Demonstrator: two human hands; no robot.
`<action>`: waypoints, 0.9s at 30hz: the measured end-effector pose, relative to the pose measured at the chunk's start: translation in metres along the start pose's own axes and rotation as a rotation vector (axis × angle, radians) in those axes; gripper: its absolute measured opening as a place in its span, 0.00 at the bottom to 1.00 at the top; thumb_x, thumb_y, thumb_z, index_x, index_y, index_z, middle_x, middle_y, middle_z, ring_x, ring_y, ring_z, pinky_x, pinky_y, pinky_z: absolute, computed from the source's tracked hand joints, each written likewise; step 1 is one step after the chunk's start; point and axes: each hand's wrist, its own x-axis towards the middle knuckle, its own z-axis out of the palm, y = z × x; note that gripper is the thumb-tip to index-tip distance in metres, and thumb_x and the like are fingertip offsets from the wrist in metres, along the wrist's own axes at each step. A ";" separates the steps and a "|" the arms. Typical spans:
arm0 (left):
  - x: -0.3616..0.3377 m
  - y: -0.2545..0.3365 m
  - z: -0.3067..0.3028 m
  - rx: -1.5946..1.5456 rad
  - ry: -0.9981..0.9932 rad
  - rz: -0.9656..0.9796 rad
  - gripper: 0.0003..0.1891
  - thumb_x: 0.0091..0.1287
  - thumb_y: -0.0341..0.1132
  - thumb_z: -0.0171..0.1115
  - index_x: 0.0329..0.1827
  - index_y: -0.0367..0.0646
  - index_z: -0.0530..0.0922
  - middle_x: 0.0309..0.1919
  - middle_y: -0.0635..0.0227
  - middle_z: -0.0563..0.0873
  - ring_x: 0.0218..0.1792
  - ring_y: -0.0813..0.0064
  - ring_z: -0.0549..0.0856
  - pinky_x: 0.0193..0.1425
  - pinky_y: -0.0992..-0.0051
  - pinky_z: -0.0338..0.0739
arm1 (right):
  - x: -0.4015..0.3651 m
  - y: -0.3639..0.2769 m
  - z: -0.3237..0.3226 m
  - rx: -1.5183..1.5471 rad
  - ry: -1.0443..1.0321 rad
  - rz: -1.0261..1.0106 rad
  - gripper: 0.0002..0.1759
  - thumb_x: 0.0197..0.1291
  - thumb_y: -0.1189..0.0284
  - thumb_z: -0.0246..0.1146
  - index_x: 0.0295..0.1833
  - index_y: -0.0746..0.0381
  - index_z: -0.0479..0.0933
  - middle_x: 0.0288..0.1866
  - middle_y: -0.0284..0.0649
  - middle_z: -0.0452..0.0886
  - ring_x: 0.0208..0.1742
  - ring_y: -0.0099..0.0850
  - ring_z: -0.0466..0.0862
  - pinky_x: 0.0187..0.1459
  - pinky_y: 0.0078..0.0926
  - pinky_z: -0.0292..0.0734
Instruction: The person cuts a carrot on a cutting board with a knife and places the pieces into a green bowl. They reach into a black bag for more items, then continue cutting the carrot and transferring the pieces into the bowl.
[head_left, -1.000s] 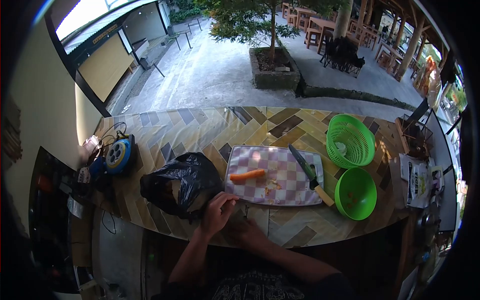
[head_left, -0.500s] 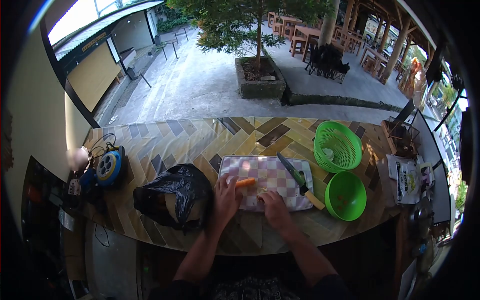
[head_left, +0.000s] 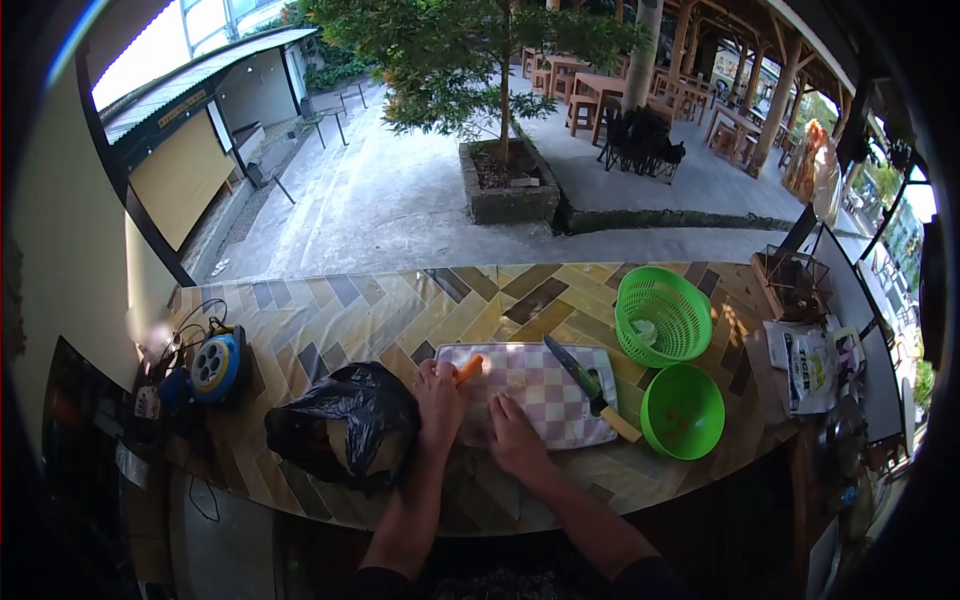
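Note:
A checkered pink-and-white cutting board (head_left: 545, 385) lies on the table. At its left side my left hand (head_left: 440, 402) is closed around an orange carrot (head_left: 468, 370), whose free end points up and to the right. My right hand (head_left: 514, 435) rests low on the board's left half, fingers together and fairly straight, with nothing visible in it. On the board's right side a knife (head_left: 578, 372) lies slantwise, its pale handle reaching past the edge. Close by stands a green bowl (head_left: 697, 385) with a few small orange-brown pieces inside.
Behind the bowl is a green colander (head_left: 690, 310) with something whitish in it. A black plastic bag (head_left: 345, 425) sits left of my left forearm. Farther left are a blue cable reel (head_left: 217, 365) and cords. Packets (head_left: 805, 365) lie at the right end of the table (head_left: 400, 300).
My right hand has moved left across the board, closer to my left hand. The carrot now tilts more upward. The whole view has shifted, with the table lower in frame.

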 end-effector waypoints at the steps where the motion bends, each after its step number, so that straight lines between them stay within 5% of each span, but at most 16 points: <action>1: 0.001 -0.001 0.001 0.003 0.028 0.011 0.18 0.57 0.36 0.76 0.49 0.44 0.82 0.56 0.53 0.78 0.58 0.48 0.77 0.62 0.52 0.73 | 0.004 0.002 -0.004 0.135 0.054 0.058 0.32 0.72 0.65 0.58 0.73 0.75 0.66 0.74 0.63 0.69 0.78 0.58 0.67 0.79 0.51 0.61; 4: -0.004 0.000 -0.001 -0.052 -0.119 -0.092 0.19 0.58 0.35 0.76 0.50 0.44 0.81 0.58 0.50 0.77 0.62 0.45 0.76 0.66 0.51 0.72 | 0.027 0.022 -0.021 -0.030 0.090 0.046 0.31 0.72 0.65 0.58 0.73 0.75 0.67 0.74 0.62 0.70 0.78 0.57 0.67 0.79 0.51 0.60; 8: -0.011 0.001 0.012 0.009 0.009 -0.001 0.19 0.61 0.36 0.75 0.54 0.45 0.81 0.68 0.40 0.73 0.69 0.37 0.72 0.72 0.47 0.68 | 0.013 0.011 -0.012 -0.271 -0.021 -0.157 0.29 0.71 0.66 0.58 0.72 0.73 0.69 0.75 0.60 0.70 0.78 0.56 0.68 0.79 0.47 0.62; 15: -0.026 -0.004 0.010 -0.089 -0.095 -0.067 0.22 0.63 0.37 0.74 0.59 0.44 0.80 0.74 0.32 0.66 0.72 0.34 0.70 0.75 0.45 0.66 | -0.017 0.014 -0.044 -0.008 -0.124 -0.191 0.22 0.69 0.73 0.59 0.65 0.72 0.76 0.71 0.56 0.76 0.75 0.51 0.73 0.76 0.45 0.66; 18: -0.039 0.004 0.001 -0.094 -0.104 -0.078 0.22 0.64 0.36 0.74 0.60 0.43 0.80 0.74 0.32 0.66 0.73 0.35 0.70 0.75 0.47 0.67 | -0.041 0.043 -0.077 0.056 0.120 0.077 0.24 0.69 0.74 0.59 0.67 0.74 0.74 0.71 0.59 0.74 0.76 0.52 0.71 0.77 0.46 0.65; 27: -0.080 0.018 -0.028 -0.135 -0.145 -0.072 0.22 0.65 0.34 0.73 0.60 0.40 0.79 0.76 0.33 0.65 0.72 0.33 0.71 0.74 0.50 0.70 | -0.110 0.003 -0.075 0.051 0.046 0.245 0.30 0.69 0.78 0.56 0.74 0.78 0.65 0.77 0.63 0.65 0.79 0.59 0.65 0.79 0.47 0.63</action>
